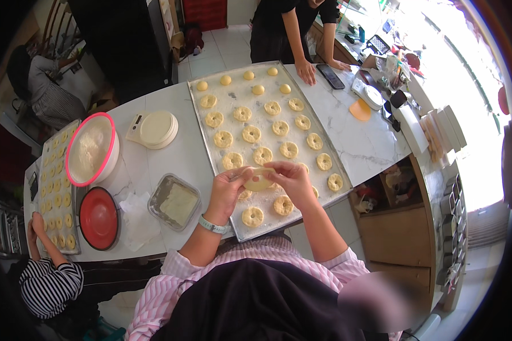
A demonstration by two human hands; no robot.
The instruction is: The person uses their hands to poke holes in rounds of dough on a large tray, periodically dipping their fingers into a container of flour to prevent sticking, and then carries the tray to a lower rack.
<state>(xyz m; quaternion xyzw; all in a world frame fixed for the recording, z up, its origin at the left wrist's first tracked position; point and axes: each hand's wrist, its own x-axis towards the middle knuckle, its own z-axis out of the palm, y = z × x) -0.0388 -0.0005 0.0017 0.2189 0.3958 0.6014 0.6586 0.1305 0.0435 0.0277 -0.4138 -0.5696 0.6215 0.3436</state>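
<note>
Both my left hand (231, 188) and my right hand (290, 182) are closed on a pale dough ring (258, 183), fingers pinching its sides. They hold it over a metal tray (340, 175), which carries several rows of floury dough rings (252, 134) and, at the far end, several round dough balls (258, 89). The ring in my hands hides part of the tray's lower rows. A square container with pale powder (175, 202) sits just left of the tray.
A pink-rimmed bowl (92, 149), red plate (99, 219) and white scale (152, 129) are on the left. A co-worker (290, 28) leans near a phone (330, 76). Another (51, 287) works at a second tray (57, 193); a third person (54, 91) is behind. Clutter lines the right counter (375, 159).
</note>
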